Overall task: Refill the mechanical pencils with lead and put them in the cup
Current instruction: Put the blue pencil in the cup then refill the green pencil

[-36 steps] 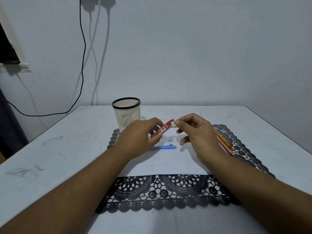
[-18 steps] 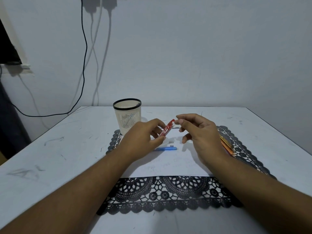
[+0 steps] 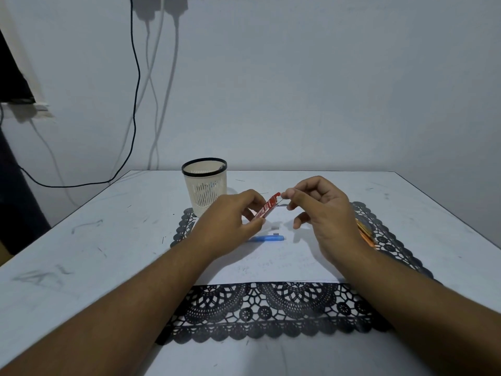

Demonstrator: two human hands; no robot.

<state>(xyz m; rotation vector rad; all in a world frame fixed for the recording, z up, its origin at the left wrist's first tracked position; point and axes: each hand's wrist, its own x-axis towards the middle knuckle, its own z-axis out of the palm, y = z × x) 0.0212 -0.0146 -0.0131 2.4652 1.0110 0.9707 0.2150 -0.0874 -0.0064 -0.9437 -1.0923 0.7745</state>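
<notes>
My left hand grips a red lead case, tilted with its open top end up and to the right. My right hand pinches thin leads at that top end with thumb and forefinger. A blue mechanical pencil lies on the white sheet just below the hands, and a small pale cap lies above it. Several orange pencils show at the right, partly hidden by my right hand. The cream slotted cup with a black rim stands at the back left.
A black lace mat lies under the white sheet on the scuffed white table. Cables hang down the wall behind the cup. The table's right edge runs diagonally past the mat.
The red case has tipped more upright in my left hand. My right hand has risen slightly and pinches at the case's top end. The blue pencil has not moved.
</notes>
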